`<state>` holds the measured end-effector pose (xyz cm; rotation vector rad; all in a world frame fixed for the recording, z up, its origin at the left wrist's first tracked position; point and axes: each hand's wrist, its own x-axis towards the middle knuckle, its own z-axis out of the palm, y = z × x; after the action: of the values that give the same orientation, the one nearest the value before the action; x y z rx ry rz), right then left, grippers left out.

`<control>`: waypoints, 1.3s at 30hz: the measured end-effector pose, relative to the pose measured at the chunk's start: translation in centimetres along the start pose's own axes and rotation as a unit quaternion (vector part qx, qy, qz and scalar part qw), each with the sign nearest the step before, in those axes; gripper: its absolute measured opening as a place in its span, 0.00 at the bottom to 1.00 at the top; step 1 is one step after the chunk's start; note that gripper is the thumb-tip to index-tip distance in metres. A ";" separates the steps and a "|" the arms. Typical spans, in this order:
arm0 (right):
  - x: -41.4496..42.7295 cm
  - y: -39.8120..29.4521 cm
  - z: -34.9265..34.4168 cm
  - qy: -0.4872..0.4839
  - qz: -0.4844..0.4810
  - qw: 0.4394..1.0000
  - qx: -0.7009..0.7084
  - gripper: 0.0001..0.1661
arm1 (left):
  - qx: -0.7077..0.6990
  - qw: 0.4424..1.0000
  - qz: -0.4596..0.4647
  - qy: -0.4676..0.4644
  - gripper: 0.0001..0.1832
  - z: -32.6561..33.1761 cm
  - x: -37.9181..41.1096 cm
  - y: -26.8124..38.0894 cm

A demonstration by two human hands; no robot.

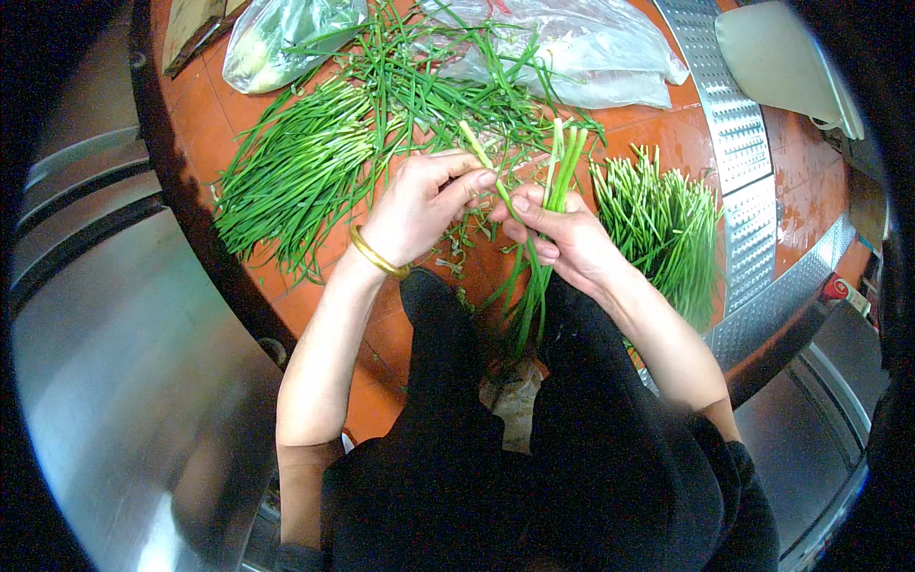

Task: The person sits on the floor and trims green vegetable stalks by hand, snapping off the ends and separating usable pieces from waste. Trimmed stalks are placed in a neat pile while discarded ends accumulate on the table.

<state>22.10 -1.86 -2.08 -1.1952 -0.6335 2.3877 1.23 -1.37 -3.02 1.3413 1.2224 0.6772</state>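
Note:
My left hand [436, 204], with a gold-coloured bangle [379, 255] on its wrist, pinches a single green stalk [480, 146] near its pale end. Several long green stalks [568, 164], which look like garlic chives, are in my right hand [565, 232]; their leaves hang down between my legs. The lower part of the single stalk passes by the right hand's fingers. A large pile of chives [307, 164] lies on the tiled floor at the left. Another bunch [661, 222] lies right of my right hand. Loose chives [443, 79] are strewn in front, with trimmings [457, 250] under my hands.
A clear plastic bag with green vegetables [289, 43] and a whitish plastic bag [586, 57] lie at the far side. Perforated metal grating [747, 193] crosses the orange tiles at the right, near a pale plastic container [783, 61]. Stainless-steel surfaces [129, 357] flank me.

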 end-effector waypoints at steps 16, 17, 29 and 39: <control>0.5 1.2 -0.1 0.021 -0.068 0.960 -0.271 0.11 | -0.101 0.987 -0.032 0.124 0.20 3.1 1.0 -3.2; 0.5 1.7 -0.1 0.006 -0.093 0.952 -0.291 0.12 | -0.128 0.980 -0.075 0.130 0.17 3.0 1.3 -3.9; 0.9 1.8 -0.1 0.072 -0.033 0.981 -0.176 0.12 | 0.557 0.794 -0.048 0.237 0.08 -10.2 0.5 -13.0; 0.8 -0.9 1.0 0.085 -0.127 0.972 -0.180 0.15 | -0.147 0.983 -0.080 0.070 0.10 -1.2 2.3 2.7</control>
<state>20.93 -0.95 -1.57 -1.3499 -1.1227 1.9876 1.53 1.65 -0.83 0.9534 1.2700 0.8131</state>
